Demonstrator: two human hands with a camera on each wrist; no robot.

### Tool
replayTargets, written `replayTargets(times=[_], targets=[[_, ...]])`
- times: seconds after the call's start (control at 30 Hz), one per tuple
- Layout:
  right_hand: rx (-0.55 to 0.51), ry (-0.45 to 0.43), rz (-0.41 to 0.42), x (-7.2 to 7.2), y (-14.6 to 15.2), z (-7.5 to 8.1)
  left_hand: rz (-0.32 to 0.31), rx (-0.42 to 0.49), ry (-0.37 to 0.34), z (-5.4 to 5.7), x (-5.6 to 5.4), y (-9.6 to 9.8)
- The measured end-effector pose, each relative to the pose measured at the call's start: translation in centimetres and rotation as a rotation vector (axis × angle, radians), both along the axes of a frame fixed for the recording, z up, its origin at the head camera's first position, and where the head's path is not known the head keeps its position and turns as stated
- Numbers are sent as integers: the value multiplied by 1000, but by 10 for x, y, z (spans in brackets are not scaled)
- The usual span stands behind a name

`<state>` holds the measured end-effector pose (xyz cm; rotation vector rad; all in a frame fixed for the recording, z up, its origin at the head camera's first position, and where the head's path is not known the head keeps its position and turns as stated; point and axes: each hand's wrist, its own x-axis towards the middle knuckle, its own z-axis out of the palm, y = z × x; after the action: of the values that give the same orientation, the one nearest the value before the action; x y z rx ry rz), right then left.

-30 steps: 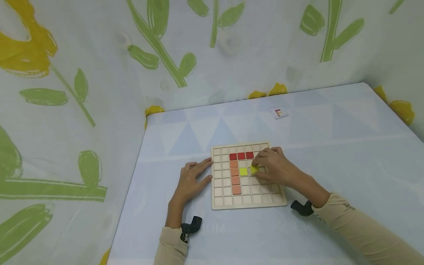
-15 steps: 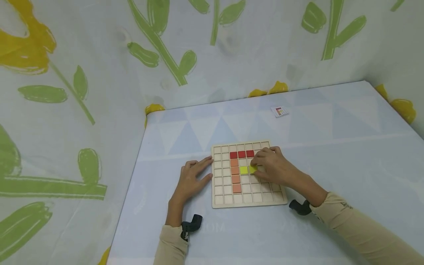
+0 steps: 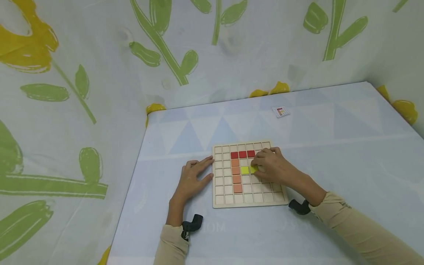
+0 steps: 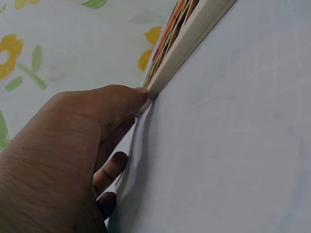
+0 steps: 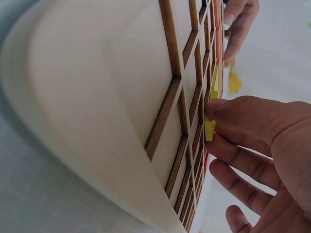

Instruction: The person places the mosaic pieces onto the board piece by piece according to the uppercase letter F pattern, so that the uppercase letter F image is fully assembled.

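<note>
A square wooden grid board (image 3: 229,199) lies on the table. Three red tiles (image 3: 242,154) form a row in it, with a column of orange tiles (image 3: 236,179) below the leftmost red. One yellow tile (image 3: 244,170) sits in a cell right of that column. Just to its right, my right hand (image 3: 272,167) pinches a second yellow tile (image 5: 210,130) between thumb and finger at the board's surface; the fingers partly cover it. My left hand (image 3: 191,181), fingers spread and relaxed, touches the board's left edge with its fingertips and thumb (image 4: 124,101).
Toward the back of the table (image 3: 159,235) lies a small card (image 3: 281,111) printed with a coloured grid pattern. Flower-patterned cloth walls (image 3: 106,66) rise behind and to the left of the table. A black wrist device (image 3: 193,223) is strapped on each arm.
The right hand has shifted very slightly left, bringing its yellow tile closer to the other yellow tile. The left hand stays at the board's edge.
</note>
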<state>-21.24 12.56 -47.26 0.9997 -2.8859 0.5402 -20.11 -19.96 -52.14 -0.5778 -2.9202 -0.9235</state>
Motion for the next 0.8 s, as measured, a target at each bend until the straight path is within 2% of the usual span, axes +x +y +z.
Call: replayTargets(times=[0.27,0.8], targets=[[-13,-78,-14,-1,-2,2,0,13,-4,0,1,-1],[9,-12,3,1,-3,3,14,-3,-9,1,2,-2]])
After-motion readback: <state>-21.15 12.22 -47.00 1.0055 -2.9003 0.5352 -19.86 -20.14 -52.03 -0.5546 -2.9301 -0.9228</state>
